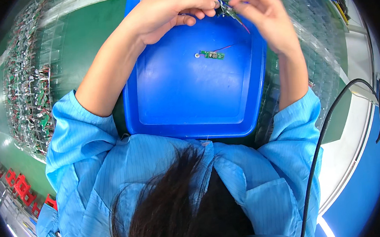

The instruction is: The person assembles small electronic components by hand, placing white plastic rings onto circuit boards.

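Observation:
At the far end of the blue tray (191, 129), my left hand (171, 7) pinches the edge of a cluster of small green circuit boards (225, 0) with thin wires. From the other side my right hand (267, 18), slightly blurred, has its thumb and fingers closed at the same cluster. A dark red wire trails from the boards below my right fingers. Beneath my hands, one single green circuit board (213, 54) lies on the tray floor, with a small round pale part and thin wires attached. How the boards are gripped between the fingertips is partly hidden.
Left of the tray, rows of clear plastic trays (30, 103) full of wired circuit boards stand on a green surface (77, 51). More clear trays (312, 35) lie on the right. A black cable (321, 140) curves along my right side. Red stools (22, 185) stand far left.

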